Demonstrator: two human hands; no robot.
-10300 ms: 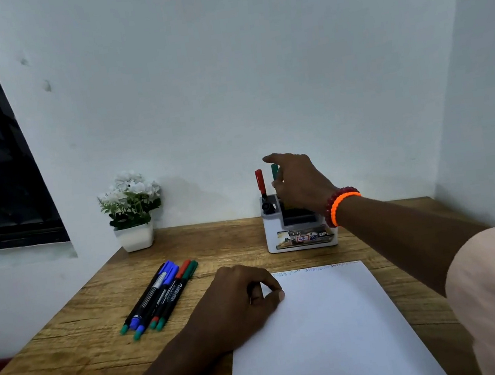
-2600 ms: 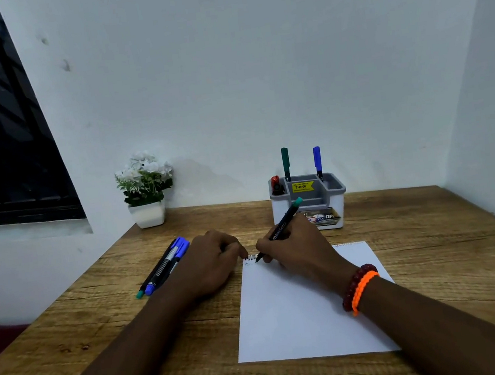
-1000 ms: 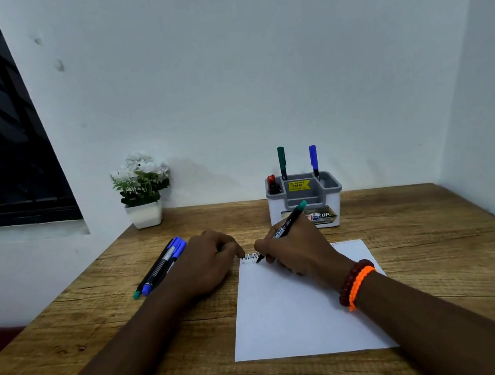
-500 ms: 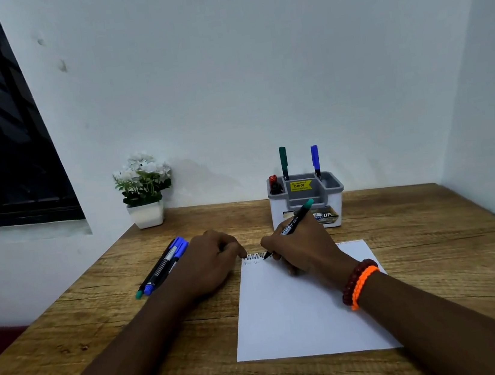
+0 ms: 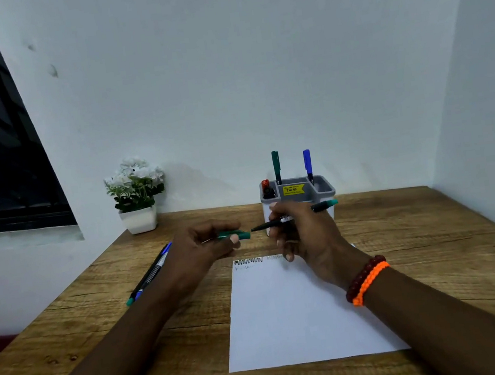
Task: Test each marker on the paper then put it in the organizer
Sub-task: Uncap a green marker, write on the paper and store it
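Hands: a green cap [image 5: 234,235] is pinched by the left hand [image 5: 207,246]; a black green-ended marker [image 5: 294,216] is pinched by the right hand [image 5: 305,232], tip near the cap, above the white paper sheet [image 5: 300,312].
Grey plastic organizer [image 5: 323,188]: three markers are held.
Wooden table [image 5: 436,241]: two markers [image 5: 149,275] are left near its left edge; bare wood is seen on the right.

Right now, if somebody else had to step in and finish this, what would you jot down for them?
Left hand: pinches the green cap.
Right hand: holds the uncapped green marker level, tip facing the cap, above the paper.
Organizer at the back of the desk: red marker, green marker and blue marker already in.
Done: scribbles along the paper's top edge.
Left: cap this marker, drop it in, then test the markers lying on the desk to the left.
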